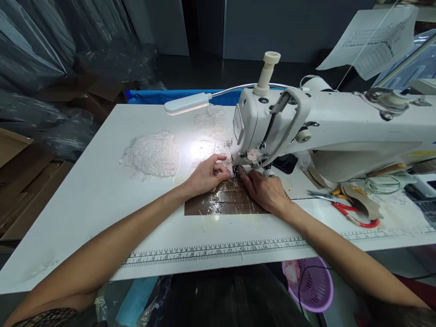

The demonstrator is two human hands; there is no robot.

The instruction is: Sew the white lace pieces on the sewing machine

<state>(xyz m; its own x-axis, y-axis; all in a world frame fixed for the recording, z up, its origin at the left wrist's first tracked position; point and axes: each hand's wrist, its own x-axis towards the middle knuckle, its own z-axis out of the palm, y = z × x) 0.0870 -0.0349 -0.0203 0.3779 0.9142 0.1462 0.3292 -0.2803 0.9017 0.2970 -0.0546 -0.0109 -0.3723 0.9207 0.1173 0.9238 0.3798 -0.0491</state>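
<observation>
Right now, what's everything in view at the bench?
sewing machine: one, white, right of table
lamp: one, white, on a bendy neck left of the machine
lace: several white pieces, under and left of the lamp
brown patch: one, on the table under the hands
scissors: one, red handles, right side
ruler: one, along front edge
basket: one, purple, below table
left hand: at the needle
right hand: at the needle

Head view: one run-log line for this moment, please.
left hand pressing lace piece | right hand beside presser foot | sewing machine | scissors right
</observation>
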